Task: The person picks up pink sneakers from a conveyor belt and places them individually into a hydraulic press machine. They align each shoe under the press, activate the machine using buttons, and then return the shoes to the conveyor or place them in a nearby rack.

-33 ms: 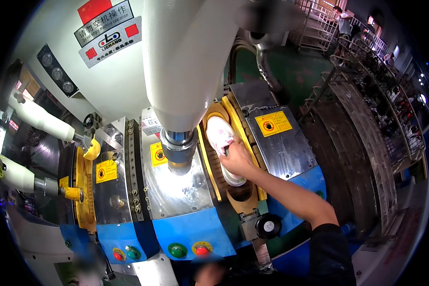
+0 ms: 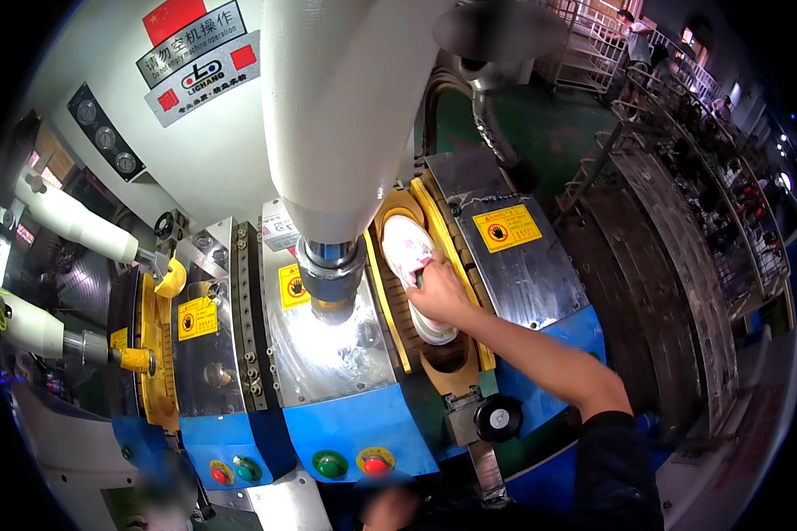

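A white shoe with pink markings (image 2: 406,245) lies lengthwise in the long slot of a press machine, between two yellow side pads (image 2: 384,305). Closed around the middle of the shoe, at its opening, is my right hand (image 2: 440,293); the fingertips are partly hidden there. Of my left hand (image 2: 391,509), only a blurred part shows at the lower edge, just below a red push button (image 2: 375,464). Its fingers cannot be made out.
A thick white press arm (image 2: 332,133) with a metal end hangs left of the shoe. A black knob (image 2: 499,419) sits at the slot's near end. Left stands a second station with a yellow pad (image 2: 158,354). Racks (image 2: 708,203) and a person (image 2: 636,40) are far right.
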A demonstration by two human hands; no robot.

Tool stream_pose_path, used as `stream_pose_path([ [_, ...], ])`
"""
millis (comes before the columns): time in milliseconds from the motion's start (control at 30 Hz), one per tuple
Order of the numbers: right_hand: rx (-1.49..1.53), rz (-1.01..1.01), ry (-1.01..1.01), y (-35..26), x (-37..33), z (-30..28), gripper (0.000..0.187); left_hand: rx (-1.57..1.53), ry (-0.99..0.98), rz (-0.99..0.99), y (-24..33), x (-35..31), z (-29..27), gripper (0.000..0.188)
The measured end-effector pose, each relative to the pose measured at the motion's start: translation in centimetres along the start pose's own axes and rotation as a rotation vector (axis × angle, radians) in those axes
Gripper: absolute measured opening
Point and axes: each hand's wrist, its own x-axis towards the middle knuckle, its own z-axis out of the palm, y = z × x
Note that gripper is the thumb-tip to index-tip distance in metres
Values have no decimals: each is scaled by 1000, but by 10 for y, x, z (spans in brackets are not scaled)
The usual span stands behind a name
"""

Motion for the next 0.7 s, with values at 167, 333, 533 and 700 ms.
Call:
stream_pose_path([
  [167, 47, 149, -27, -27, -6, -17, 59, -267, -152, -514, 64, 39, -51, 33],
  [333, -6, 137, -73, -22, -6, -16, 60, -289, -164, -514, 65, 32, -45, 35],
  [533, -23, 130, -73, -31, -10, -20, 62, -140, 44, -41, 1, 3, 6, 22],
  [700, -43, 30, -79, -2, 5, -9, 75, -93, 5, 38, 0, -5, 10, 18],
])
